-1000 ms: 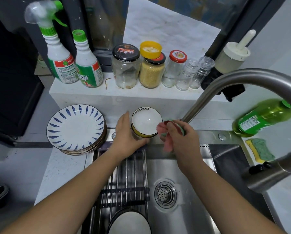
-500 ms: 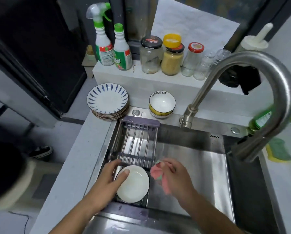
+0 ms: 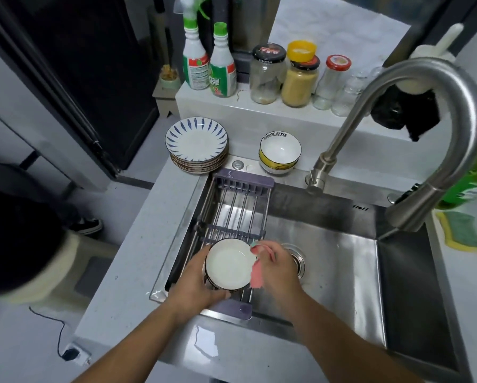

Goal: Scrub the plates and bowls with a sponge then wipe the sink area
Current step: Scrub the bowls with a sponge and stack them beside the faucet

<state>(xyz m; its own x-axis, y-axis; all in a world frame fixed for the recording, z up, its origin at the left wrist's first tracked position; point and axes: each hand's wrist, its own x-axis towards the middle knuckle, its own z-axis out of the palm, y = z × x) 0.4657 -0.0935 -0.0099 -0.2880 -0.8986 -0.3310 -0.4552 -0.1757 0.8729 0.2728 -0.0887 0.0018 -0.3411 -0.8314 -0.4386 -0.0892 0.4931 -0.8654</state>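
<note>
Lower centre | white bowl (image 3: 227, 262) is gripped by the left hand (image 3: 194, 284), fingers curled under | pink sponge (image 3: 257, 275) is pinched against its right rim by the right hand (image 3: 280, 268)

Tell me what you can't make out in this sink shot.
Head view only.
- Drain: partly behind the right hand.
- Pink sponge: mostly inside that hand's grip.
- Dish stack: count unclear, the left hand covers its edge.
- Green bottle: blurred, cut by the right edge, partly behind the faucet.

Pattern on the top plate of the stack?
Blue leaf-like strokes around a white plate; head view.
</note>
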